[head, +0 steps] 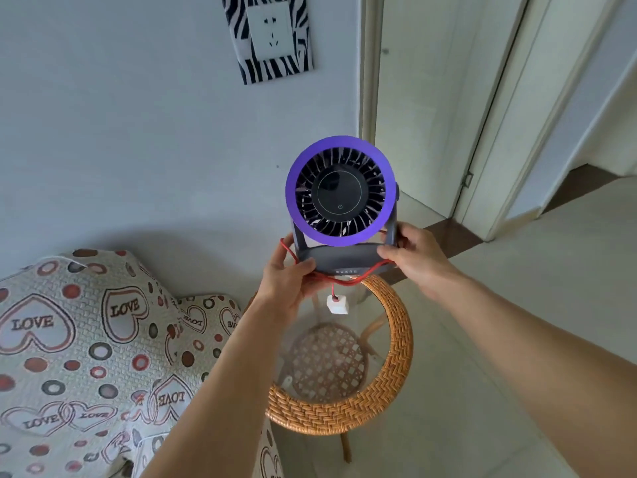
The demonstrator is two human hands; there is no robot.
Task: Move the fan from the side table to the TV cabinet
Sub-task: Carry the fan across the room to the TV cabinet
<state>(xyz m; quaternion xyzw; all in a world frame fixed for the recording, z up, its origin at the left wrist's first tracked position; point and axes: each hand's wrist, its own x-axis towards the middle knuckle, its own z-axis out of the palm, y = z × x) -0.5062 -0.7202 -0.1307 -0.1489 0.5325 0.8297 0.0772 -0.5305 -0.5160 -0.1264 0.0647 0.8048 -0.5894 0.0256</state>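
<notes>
A small fan (339,191) with a purple ring, black grille and grey stand is held up in the air above the round rattan side table (396,339). My left hand (287,279) grips the left end of its grey base, and my right hand (413,251) grips the right end. A red cable (344,281) loops under the base, with a white plug (337,304) dangling over the glass tabletop. The TV cabinet is not in view.
A sofa (79,357) with a heart-and-"LOVE" printed cover sits to the left, touching the table. A wall socket (269,29) in a zebra frame is on the wall above. A doorway (482,115) and tiled floor (517,305) lie to the right.
</notes>
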